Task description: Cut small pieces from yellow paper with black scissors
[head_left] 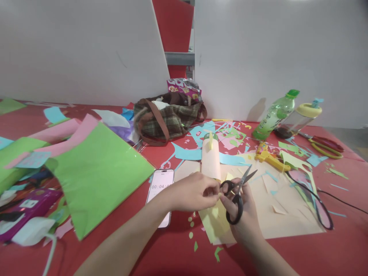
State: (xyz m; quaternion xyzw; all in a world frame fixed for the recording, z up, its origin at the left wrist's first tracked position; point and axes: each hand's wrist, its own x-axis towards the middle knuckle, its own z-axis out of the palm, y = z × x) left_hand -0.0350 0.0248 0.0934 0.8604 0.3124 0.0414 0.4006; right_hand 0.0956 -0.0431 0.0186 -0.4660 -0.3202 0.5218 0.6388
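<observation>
A: From the head view, what are the hands doing?

B: The right hand (244, 214) is closed through the loops of black scissors (236, 191), blades slightly parted and pointing up and away. The left hand (195, 193) pinches a small yellow scrap (220, 194) at its fingertips, right against the scissor handles.

A: And the paper being cut?

B: A yellow sheet (214, 226) lies under both hands on a larger cream sheet (276, 207), near the front edge of the red table (287, 257). Green bits (195, 245) lie just in front of it.

A: How would you do this cut well?

B: I'd judge the scrap is small, so hold it close to the cut line, fingertips clear of the blades, and turn the paper instead of the scissors (short snips near the pivot give more control).

A: Anything nearby that might get in the way?

B: A cream paper roll (211, 159) stands upright just beyond the hands, and a phone (160, 191) showing a timer lies just left of the left wrist. A black cable (316, 201) crosses the cream sheet to the right. Farther off are a green sheet (97, 172), a plaid bag (166, 120), a green bottle (274, 115) and red-handled scissors (326, 145), all well apart from the work.
</observation>
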